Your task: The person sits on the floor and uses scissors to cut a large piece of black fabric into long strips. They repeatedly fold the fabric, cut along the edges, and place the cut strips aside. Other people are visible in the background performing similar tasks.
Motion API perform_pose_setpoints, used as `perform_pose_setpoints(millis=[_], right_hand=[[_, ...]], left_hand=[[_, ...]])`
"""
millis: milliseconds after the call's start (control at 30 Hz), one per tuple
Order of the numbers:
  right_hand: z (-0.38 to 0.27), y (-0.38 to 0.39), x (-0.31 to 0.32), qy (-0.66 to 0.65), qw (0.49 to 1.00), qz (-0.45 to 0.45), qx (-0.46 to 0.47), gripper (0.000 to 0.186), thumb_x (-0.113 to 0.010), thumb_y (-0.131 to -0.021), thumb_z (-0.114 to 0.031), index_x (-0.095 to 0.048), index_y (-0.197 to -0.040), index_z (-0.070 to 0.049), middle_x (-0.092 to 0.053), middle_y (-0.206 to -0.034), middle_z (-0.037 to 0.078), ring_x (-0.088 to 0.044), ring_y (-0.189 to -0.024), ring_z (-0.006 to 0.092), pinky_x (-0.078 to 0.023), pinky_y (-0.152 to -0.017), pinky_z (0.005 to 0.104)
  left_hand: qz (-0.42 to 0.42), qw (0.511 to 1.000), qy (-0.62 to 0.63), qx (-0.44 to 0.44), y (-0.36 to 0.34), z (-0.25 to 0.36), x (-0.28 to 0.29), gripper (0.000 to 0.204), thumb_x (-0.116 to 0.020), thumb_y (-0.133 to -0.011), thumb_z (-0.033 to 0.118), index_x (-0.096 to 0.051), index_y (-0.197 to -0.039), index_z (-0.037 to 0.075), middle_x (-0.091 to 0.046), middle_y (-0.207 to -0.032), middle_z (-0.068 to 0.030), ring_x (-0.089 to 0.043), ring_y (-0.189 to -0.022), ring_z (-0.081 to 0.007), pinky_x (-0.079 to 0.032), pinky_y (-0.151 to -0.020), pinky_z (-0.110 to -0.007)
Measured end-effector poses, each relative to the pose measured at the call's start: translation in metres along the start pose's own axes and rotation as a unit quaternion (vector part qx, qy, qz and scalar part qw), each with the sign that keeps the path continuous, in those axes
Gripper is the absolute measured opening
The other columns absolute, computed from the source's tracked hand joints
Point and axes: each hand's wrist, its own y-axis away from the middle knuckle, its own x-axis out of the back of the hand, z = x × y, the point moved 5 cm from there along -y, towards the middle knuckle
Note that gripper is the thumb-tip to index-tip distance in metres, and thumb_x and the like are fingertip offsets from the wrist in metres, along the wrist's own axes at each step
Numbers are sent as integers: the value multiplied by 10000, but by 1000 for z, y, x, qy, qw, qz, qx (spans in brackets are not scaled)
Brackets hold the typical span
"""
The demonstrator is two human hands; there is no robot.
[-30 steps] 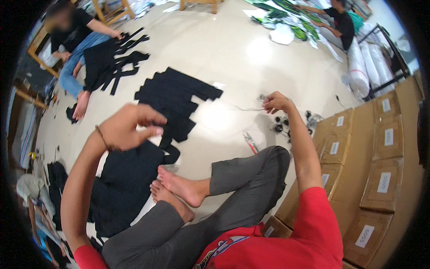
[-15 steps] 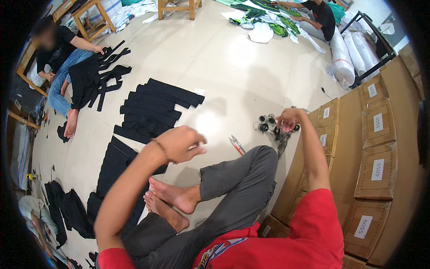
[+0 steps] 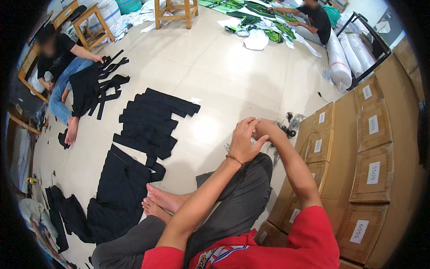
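My left hand (image 3: 244,140), with a cord bracelet, meets my right hand (image 3: 267,128) above my raised knee. The left fingers are loosely curved with the thumb apart, nothing visible in them. My right fingers are behind the left hand, so what they hold is hidden. A tangle of black thread and small black coils (image 3: 289,132) lies beside them on the floor. Black fabric strips (image 3: 148,121) and a larger black cloth pile (image 3: 118,188) lie at left of my legs.
Stacked cardboard boxes (image 3: 370,170) line my right, with white rolls (image 3: 340,62) beyond. One co-worker (image 3: 56,58) at upper left handles black straps. Another (image 3: 316,24) sits among green-and-white fabric pieces (image 3: 257,27). Wooden stools (image 3: 188,13) stand behind, and floor tiles (image 3: 210,71) lie between.
My left hand has swung right, across to my right hand. My right hand dropped and moved slightly left, its fingers now covered. The red-handled snips seen earlier are now hidden.
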Motion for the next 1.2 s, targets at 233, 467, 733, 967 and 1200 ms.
perform_pose_setpoints(millis=[233, 467, 733, 967, 1200], right_hand=[[-30, -32, -67, 83, 977, 160, 117, 376, -629, -864, -330, -661, -1100, -39, -696, -1047, 193, -676, -971, 339, -545, -819, 437], [-57, 2, -57, -86, 993, -47, 59, 384, -665, -814, -280, -654, -1092, -16, -693, -1075, 199, -679, -955, 360, -535, -854, 450], [61, 99, -82, -686, 654, 242, -207, 237, -728, -857, -113, -698, -1065, -3, -689, -838, 64, -638, -748, 115, -513, -669, 248], [47, 69, -29, -518, 742, 415, -88, 382, -804, -785, -183, -688, -1103, -5, -692, -837, 72, -632, -727, 109, -503, -639, 255], [21, -19, 3, -471, 842, 262, 29, 218, -760, -760, -92, -736, -954, 5, -715, -786, 109, -660, -660, 136, -526, -624, 279]], left_hand=[[-123, 989, -35, 78, -4, -33, -12, 445, -775, -795, 358, -701, -1139, 85, -649, -1198, -158, -578, -1157, -326, -457, -1000, -397], [-180, 964, -63, 185, -29, -82, -16, 216, -785, -765, 281, -771, -835, 77, -715, -750, -146, -706, -719, -294, -554, -737, -371], [-48, 944, -169, 281, -69, -131, 35, 225, -775, -812, 297, -765, -836, 74, -721, -787, -144, -703, -755, -301, -551, -723, -390], [-171, 958, -108, 203, -73, -101, 1, 189, -777, -796, 250, -776, -879, 81, -728, -811, -155, -716, -766, -277, -553, -743, -356], [-123, 981, -131, 73, -42, -139, 11, 434, -701, -852, 191, -634, -1276, 129, -593, -1281, -200, -672, -1006, -313, -540, -882, -360]])
